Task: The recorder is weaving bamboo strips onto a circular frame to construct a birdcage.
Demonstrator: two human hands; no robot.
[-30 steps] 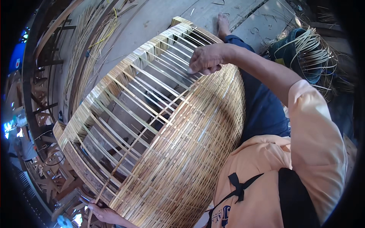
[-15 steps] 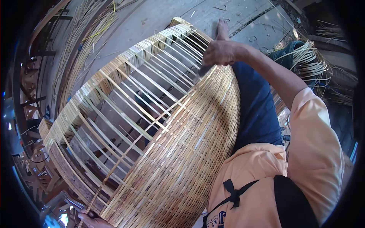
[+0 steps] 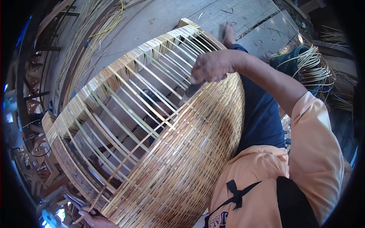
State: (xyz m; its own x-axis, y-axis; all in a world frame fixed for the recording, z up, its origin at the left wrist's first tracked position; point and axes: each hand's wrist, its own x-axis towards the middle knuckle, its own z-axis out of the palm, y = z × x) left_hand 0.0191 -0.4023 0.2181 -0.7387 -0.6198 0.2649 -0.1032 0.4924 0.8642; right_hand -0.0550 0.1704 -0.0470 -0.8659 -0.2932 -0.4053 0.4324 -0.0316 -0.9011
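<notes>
A large curved woven panel [image 3: 190, 148] of thin cane-like strips lies across my lap. Its wrapped frame rail [image 3: 110, 72] runs along the far left, with bare parallel ribs [image 3: 138, 93] between rail and weave. In my right hand [image 3: 213, 66], closed, is a dark flat-bladed tool [image 3: 192, 91], its tip against the weave's upper edge; the fingers hide its handle. One loose long strip [image 3: 127, 157] crosses the ribs down to the lower left. There my left hand [image 3: 94, 218], partly cut off by the picture's edge, pinches the end of this strip beside the frame's corner.
Bundles of long strips [image 3: 81, 53] lie on the plank floor [image 3: 163, 15] at the far left. Coiled strips hang round a dark green container [image 3: 292, 60] on the right. My bare foot [image 3: 229, 34] rests beyond the frame. Wooden pieces [image 3: 38, 163] crowd the left side.
My right hand and the tool have moved left and toward me along the weave's edge. The view has shifted slightly; my left hand stays at the strip's lower end.
</notes>
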